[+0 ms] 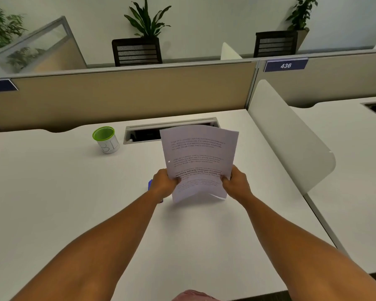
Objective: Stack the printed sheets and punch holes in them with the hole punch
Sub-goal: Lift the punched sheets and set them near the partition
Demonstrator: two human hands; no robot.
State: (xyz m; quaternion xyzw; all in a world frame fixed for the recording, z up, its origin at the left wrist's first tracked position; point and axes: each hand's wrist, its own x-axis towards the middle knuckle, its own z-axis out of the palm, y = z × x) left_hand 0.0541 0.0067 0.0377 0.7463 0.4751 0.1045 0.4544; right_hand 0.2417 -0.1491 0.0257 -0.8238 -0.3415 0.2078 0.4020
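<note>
A small stack of printed sheets (pixel 199 153) is held upright and tilted above the white desk (pixel 74 203), its lower edge close to the desktop. My left hand (pixel 164 183) pinches the stack's lower left edge and my right hand (pixel 237 182) pinches its lower right edge. The sheets are slightly fanned at the top. One small hole shows near the left margin of the front sheet. Just a sliver of the blue hole punch (pixel 150 184) peeks out behind my left wrist; most of it is hidden.
A white cup with a green rim (pixel 106 140) stands at the back left of the desk. A cable tray slot (pixel 148 133) runs along the back edge. A white divider panel (pixel 291 137) borders the right side, a beige partition (pixel 128 92) the back.
</note>
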